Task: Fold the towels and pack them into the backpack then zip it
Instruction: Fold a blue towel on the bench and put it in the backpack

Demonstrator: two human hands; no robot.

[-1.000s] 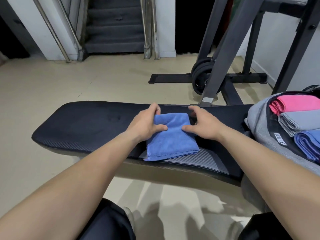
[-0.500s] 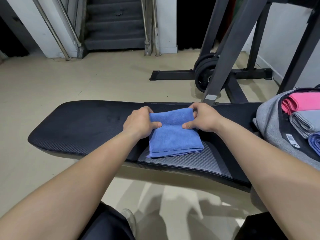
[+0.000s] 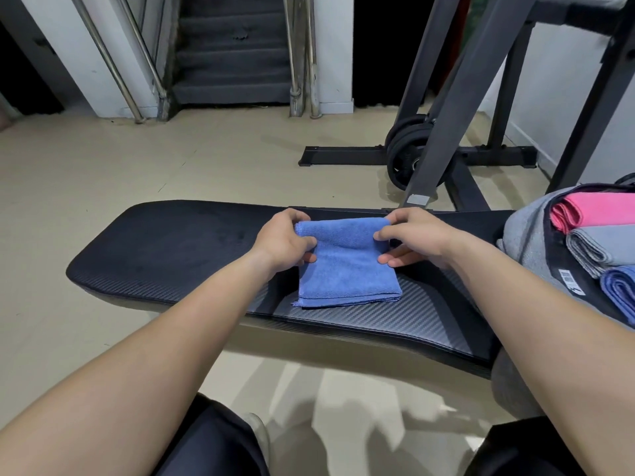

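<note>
Towel (image 3: 347,266): mid-blue, fuzzy microfibre-type cloth, already folded into a compact rectangle. Several layers show stacked along the near edge, roughly lined up, w/ the bottom left corner poking out a bit. It sits on the bench (image 3: 165,249), approx. centre of the pad, right in front of the person. The near part lies flat on the pad; the far edge is raised and curls toward the camera.

L hand (image 3: 281,240) pinches the far left corner, thumb on top, fingers curled under the cloth. R hand (image 3: 417,240) does the same at the far right corner: thumb and forefinger nip the edge, other fingers bent below it. Both hands have hold of the towel, nothing else.

Pack (image 3: 529,242): grey, lying open at the right end of the bench, well apart from the towel, black lining, white barcode label. Inside, side by side and touching: pink towel (image 3: 598,209) farthest, grey towel (image 3: 604,247) in the middle, blue one (image 3: 618,290) nearest, all folded w/ rounded ends facing left. Pack is partly cut off by the frame edge; zip can't be made out.

Bench pad is black w/ a carbon-weave texture. Behind it: dark rack (image 3: 443,108) w/ plates (image 3: 403,156) at its foot, beige floor, stairs (image 3: 233,53) at the back.
</note>
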